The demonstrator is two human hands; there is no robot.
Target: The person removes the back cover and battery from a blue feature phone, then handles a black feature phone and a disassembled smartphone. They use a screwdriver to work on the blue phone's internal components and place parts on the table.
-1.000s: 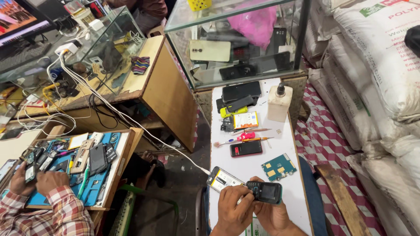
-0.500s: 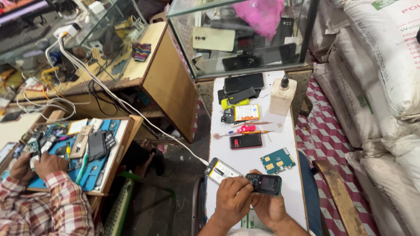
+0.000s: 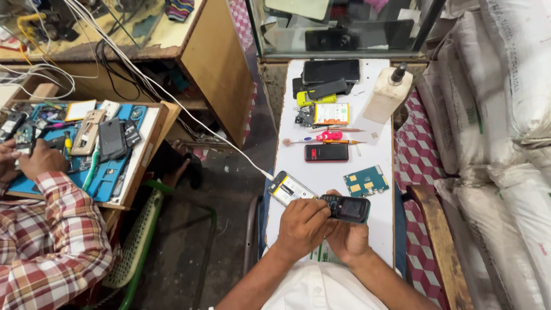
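Observation:
Both my hands hold a small black keypad phone (image 3: 348, 208) over the near end of a narrow white table (image 3: 379, 155). My left hand (image 3: 303, 225) grips its left end with the fingers curled over the keypad. My right hand (image 3: 347, 240) cradles it from below. Just left of my hands lies an opened phone (image 3: 288, 188) with its battery showing and a white cable plugged into it. A bare blue-green circuit board (image 3: 366, 181) lies just beyond the phone, to the right.
Farther up the table lie a black phone with a red edge (image 3: 326, 152), screwdrivers (image 3: 327, 138), a yellow-framed battery (image 3: 331, 113), stacked dark phones (image 3: 330, 77) and a white bottle (image 3: 388, 93). White sacks (image 3: 505, 115) line the right. At left another person's hand (image 3: 35, 162) works over a blue mat (image 3: 103, 172).
The view has tipped downward and closer to the table. My hands stay on the black keypad phone, with the left fingers shifting slightly over its keypad.

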